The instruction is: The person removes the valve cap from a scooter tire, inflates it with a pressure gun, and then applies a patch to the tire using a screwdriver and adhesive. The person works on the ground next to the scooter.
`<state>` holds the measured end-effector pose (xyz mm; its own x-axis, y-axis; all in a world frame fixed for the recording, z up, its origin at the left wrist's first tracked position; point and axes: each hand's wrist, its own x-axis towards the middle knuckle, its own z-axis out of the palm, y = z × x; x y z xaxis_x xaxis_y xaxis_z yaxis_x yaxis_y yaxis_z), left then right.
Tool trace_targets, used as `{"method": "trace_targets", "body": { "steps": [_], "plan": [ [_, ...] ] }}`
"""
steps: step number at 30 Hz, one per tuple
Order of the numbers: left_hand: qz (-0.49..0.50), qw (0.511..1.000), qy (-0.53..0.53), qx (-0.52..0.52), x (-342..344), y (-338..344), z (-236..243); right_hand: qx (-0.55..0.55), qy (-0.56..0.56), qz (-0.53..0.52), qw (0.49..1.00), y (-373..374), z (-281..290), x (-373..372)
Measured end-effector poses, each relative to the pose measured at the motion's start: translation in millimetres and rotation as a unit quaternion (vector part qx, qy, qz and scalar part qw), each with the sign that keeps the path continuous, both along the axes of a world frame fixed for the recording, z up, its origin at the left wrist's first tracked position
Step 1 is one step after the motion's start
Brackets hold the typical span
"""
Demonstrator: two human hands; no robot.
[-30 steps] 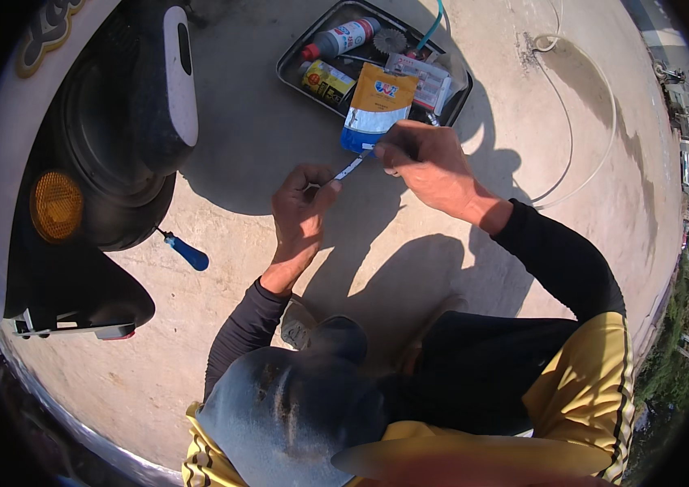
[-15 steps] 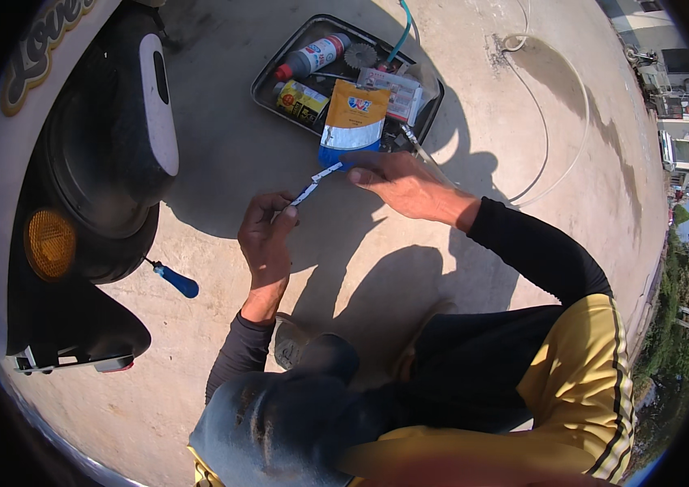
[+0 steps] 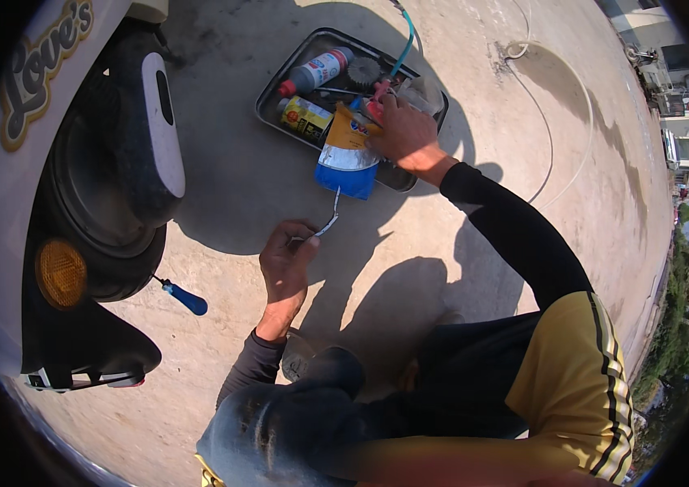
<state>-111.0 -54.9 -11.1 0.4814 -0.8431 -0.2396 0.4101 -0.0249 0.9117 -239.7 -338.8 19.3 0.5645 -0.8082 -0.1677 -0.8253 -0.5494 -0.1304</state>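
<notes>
A thin, bent white strip [image 3: 330, 221] is pinched in my left hand [image 3: 283, 264], its free end pointing toward a yellow, silver and blue pouch [image 3: 347, 162]. The pouch leans over the near edge of a black tray [image 3: 267, 89]. My right hand [image 3: 409, 134] reaches into the tray's right side, just beyond the pouch. Its fingers curl at a pinkish-red item [image 3: 374, 105], mostly covered by the hand, whose kind I cannot make out.
The tray also holds a grey bottle with a red cap [image 3: 316, 71], a yellow can [image 3: 305, 118] and a toothed disc [image 3: 363, 71]. A teal hose [image 3: 405, 49] runs into it. At left, a blue-handled tool [image 3: 184, 298] sticks out by a scooter's wheel [image 3: 129, 264].
My right hand has left the strip and moved up and away into the tray. The left hand keeps the strip. The head view has shifted slightly.
</notes>
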Motion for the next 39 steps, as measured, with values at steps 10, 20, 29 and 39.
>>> {"method": "trace_targets", "body": {
  "steps": [10,20,29,39],
  "plan": [
    [-0.068,0.996,-0.058,0.006,10.0,-8.9,-23.2,-0.010,-0.063,0.151,0.986,32.5,-22.9,-46.9],
    [-0.227,0.974,0.001,0.018,-2.6,-33.6,-37.3,0.086,-0.086,0.163,0.979,0.0,-19.6,-9.1],
    [-0.265,0.962,-0.069,-0.005,-29.3,-86.3,-7.2,0.099,-0.030,0.122,0.987,-47.7,-52.1,41.6],
    [-0.237,0.958,-0.159,-0.039,-29.2,-74.7,-30.5,0.184,-0.196,0.035,0.963,-73.4,-9.9,-28.8]
  ]
}}
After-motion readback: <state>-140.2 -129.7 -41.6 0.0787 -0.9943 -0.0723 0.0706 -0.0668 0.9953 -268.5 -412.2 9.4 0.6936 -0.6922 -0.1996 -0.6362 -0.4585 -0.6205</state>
